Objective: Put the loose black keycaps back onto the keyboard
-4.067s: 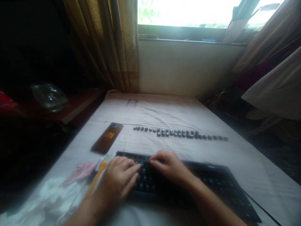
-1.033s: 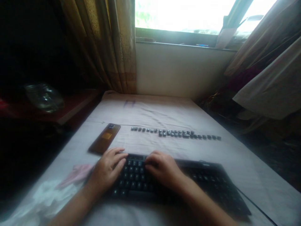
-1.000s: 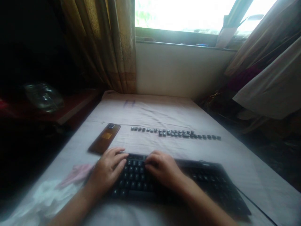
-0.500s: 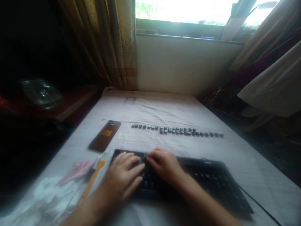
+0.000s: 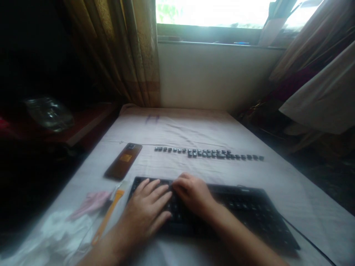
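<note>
A black keyboard (image 5: 244,210) lies on a pale cloth-covered table (image 5: 194,129) near its front edge. My left hand (image 5: 146,210) rests flat on the keyboard's left end with its fingers stretched out over the keys. My right hand (image 5: 194,194) sits beside it near the top row, fingers curled down and pinched at a key; I cannot make out what is between the fingertips. Beyond the keyboard, loose black keycaps (image 5: 209,153) lie in a long row.
A brown phone (image 5: 123,161) lies left of the keycap row. An orange-handled tool (image 5: 108,216), a pink cloth (image 5: 90,202) and white material (image 5: 58,229) lie at the front left. A cable (image 5: 307,240) leaves the keyboard's right end. Curtains and a window stand behind.
My left hand has shifted right from the keyboard's left edge onto its keys, uncovering the orange-handled tool. My right hand stays at the upper key rows.
</note>
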Demonstrator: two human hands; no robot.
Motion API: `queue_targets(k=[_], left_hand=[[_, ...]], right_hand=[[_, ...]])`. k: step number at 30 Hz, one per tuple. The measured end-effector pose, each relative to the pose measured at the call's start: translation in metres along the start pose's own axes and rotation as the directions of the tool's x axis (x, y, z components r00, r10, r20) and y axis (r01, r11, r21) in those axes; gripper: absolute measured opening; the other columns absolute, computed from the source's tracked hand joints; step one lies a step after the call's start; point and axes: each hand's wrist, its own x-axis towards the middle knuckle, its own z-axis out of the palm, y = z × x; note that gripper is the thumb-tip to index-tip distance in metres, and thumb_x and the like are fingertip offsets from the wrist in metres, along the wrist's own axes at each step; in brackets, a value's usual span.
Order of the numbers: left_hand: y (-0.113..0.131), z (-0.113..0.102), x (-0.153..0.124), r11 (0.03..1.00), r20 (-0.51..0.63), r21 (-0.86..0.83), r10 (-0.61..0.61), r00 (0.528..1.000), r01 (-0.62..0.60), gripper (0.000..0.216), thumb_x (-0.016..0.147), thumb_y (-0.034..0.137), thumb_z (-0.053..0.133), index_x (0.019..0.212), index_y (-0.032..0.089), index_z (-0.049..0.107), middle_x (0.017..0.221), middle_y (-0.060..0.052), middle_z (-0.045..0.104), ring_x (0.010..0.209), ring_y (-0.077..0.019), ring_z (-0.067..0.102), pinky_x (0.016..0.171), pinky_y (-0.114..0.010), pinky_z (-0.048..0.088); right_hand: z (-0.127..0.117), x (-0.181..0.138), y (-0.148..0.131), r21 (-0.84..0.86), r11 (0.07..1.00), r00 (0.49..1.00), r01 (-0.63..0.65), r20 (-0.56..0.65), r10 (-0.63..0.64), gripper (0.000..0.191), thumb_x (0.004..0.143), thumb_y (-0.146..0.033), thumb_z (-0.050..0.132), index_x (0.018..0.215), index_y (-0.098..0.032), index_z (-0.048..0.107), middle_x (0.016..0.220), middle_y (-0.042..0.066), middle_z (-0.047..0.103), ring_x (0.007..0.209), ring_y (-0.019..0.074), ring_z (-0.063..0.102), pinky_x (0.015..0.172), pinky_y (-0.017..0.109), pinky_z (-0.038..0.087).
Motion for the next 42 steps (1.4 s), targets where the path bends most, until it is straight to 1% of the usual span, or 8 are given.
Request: queue_targets(k=[10,22,26,30,32,36,39,42], left_hand=[[-0.002,0.0,-0.001,1.0,0.045,0.007,-0.003,0.999,0.003,0.044,0.09,0.028,0.057,0.133,0.017,0.056,0.13,-0.008,0.064,0.123,-0.0303,0.055,0.106,-0.05,0.041],[-0.003,0.001,-0.001,1.0,0.034,-0.009,-0.023,0.999,0.023,0.047,0.091,0.029,0.056,0.136,0.016,0.054,0.129,-0.009,0.065,0.123,-0.0309,0.056,0.107,-0.05,0.041],[-0.002,0.004,0.0,0.999,0.06,-0.008,-0.037,0.998,0.038,0.044,0.091,0.031,0.056,0.134,0.019,0.057,0.131,-0.009,0.064,0.124,-0.031,0.055,0.108,-0.052,0.039],[-0.003,0.005,-0.002,1.0,0.068,-0.006,-0.03,0.997,0.03,0.045,0.091,0.031,0.056,0.135,0.018,0.056,0.132,-0.009,0.063,0.124,-0.0318,0.055,0.106,-0.054,0.041],[-0.005,0.004,-0.003,0.999,0.044,-0.018,-0.029,0.999,0.03,0.046,0.091,0.031,0.057,0.135,0.018,0.055,0.133,-0.009,0.062,0.124,-0.032,0.055,0.105,-0.054,0.041],[-0.005,-0.003,0.001,0.991,-0.063,-0.105,-0.091,0.994,0.084,0.04,0.094,0.03,0.056,0.132,0.02,0.056,0.128,-0.009,0.064,0.12,-0.0295,0.057,0.104,-0.05,0.043],[0.0,-0.009,0.008,0.95,-0.13,-0.283,-0.171,0.977,0.129,0.032,0.095,0.027,0.056,0.127,0.024,0.059,0.116,-0.006,0.068,0.109,-0.0235,0.062,0.095,-0.039,0.05],[0.006,-0.013,0.014,0.85,-0.092,-0.511,-0.203,0.975,0.129,0.03,0.094,0.025,0.058,0.123,0.029,0.061,0.108,-0.003,0.069,0.099,-0.0182,0.065,0.086,-0.03,0.053]], right_hand=[[-0.001,0.0,0.002,-0.026,0.996,0.997,0.081,0.009,-0.081,0.021,0.083,-0.021,0.069,0.103,-0.022,0.075,0.094,0.006,0.073,0.081,0.0185,0.069,0.071,0.026,0.051],[-0.002,-0.001,0.0,-0.173,0.973,0.988,0.152,0.019,-0.151,0.016,0.093,-0.022,0.058,0.095,-0.021,0.074,0.087,0.005,0.07,0.072,0.0152,0.066,0.063,0.022,0.047],[-0.001,-0.001,0.002,-0.097,0.985,0.99,0.142,0.0,-0.143,0.021,0.087,-0.018,0.064,0.106,-0.019,0.071,0.095,0.007,0.072,0.082,0.0187,0.068,0.07,0.025,0.051],[0.001,-0.001,0.004,0.054,0.99,0.992,0.127,-0.035,-0.125,0.016,0.087,-0.015,0.062,0.099,-0.018,0.072,0.093,0.008,0.073,0.083,0.0196,0.069,0.075,0.028,0.051],[-0.001,-0.001,0.004,0.198,0.979,0.997,0.052,-0.058,-0.041,0.012,0.085,-0.016,0.063,0.094,-0.018,0.071,0.09,0.007,0.073,0.083,0.0193,0.068,0.078,0.03,0.051],[-0.012,-0.001,-0.001,0.583,0.792,0.981,-0.183,0.052,0.189,0.007,0.079,-0.023,0.069,0.083,-0.017,0.066,0.079,0.002,0.069,0.074,0.0162,0.063,0.075,0.029,0.049],[-0.02,-0.004,-0.007,0.772,0.55,0.947,-0.319,0.237,0.215,0.024,0.07,-0.035,0.077,0.078,-0.017,0.062,0.072,-0.002,0.064,0.068,0.0126,0.058,0.068,0.026,0.046],[-0.024,-0.012,-0.013,0.812,0.385,0.898,-0.439,0.396,0.189,0.043,0.059,-0.046,0.085,0.078,-0.017,0.059,0.068,-0.005,0.061,0.062,0.0093,0.053,0.061,0.023,0.041]])
